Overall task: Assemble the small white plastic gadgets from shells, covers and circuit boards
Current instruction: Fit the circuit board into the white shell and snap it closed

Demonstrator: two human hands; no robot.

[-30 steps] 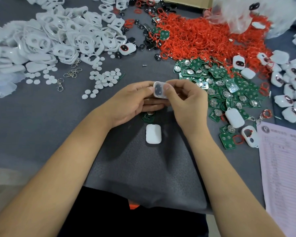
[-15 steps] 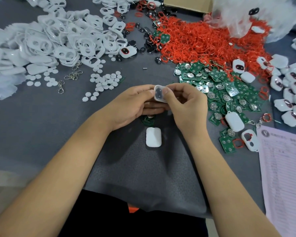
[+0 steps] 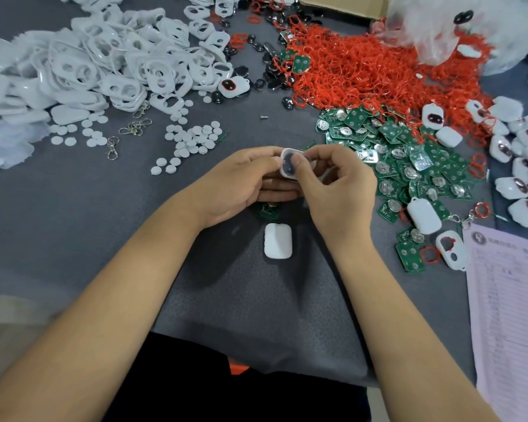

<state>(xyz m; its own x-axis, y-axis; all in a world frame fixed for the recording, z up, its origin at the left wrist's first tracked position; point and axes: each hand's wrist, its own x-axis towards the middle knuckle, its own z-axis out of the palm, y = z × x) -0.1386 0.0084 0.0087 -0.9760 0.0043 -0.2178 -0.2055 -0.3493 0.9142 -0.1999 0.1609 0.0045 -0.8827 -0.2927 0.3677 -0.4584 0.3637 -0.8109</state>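
Observation:
Both hands hold a small white shell (image 3: 287, 166) with a dark inside, raised above the grey mat. My left hand (image 3: 241, 184) grips it from the left with curled fingers. My right hand (image 3: 339, 190) pinches it from the right, its thumb pressing on the dark inside. Under the hands lies a green circuit board (image 3: 267, 211), partly hidden. A white cover (image 3: 278, 245) lies flat just below it. A heap of green circuit boards (image 3: 409, 159) spreads to the right.
White covers with cut-outs (image 3: 98, 68) are heaped at the far left, with white round discs (image 3: 192, 141) and metal clasps (image 3: 134, 129) nearby. A pile of red rings (image 3: 363, 68) lies behind. Finished gadgets (image 3: 525, 166) sit at the right edge, above a printed sheet (image 3: 512, 315).
The shell stays held between both hands. My right thumb has shifted onto the shell's dark inside.

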